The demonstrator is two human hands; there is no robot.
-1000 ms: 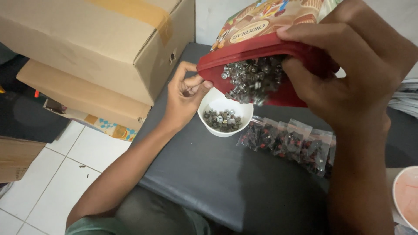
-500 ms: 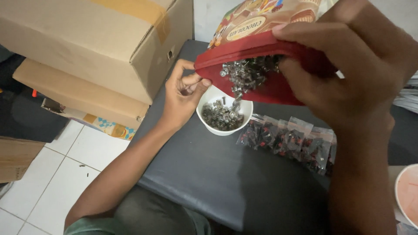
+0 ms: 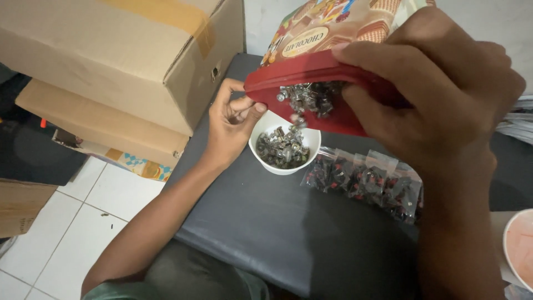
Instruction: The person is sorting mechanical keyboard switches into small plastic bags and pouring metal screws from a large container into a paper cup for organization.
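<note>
The red bag [image 3: 327,72] is tipped further down now than a moment ago, and more little metal bits [image 3: 304,100] have slid to its mouth. A few are dropping out. The white bowl [image 3: 285,145] under it looks fuller than before, so the pouring seems to be going well, though lots of bits are left in the bag.

The right hand [image 3: 438,94] is wrapped around the bag from the top, fingers closed tight on its red rim. The left hand [image 3: 233,125] pinches the other corner of the rim with its thumb and fingers and holds the mouth wide. Both hands are busy with the bag.

The bowl sits on the dark desk [image 3: 266,228], just below the bag's mouth. Beside it, to the right, lie small clear packets [image 3: 366,183] with black and red parts inside, almost touching the bowl. Stacked brown boxes [image 3: 111,66] stand close on the left, near the left hand. A pink tub [image 3: 519,247] peeks in at the right edge. Nothing sits between bag and bowl.
</note>
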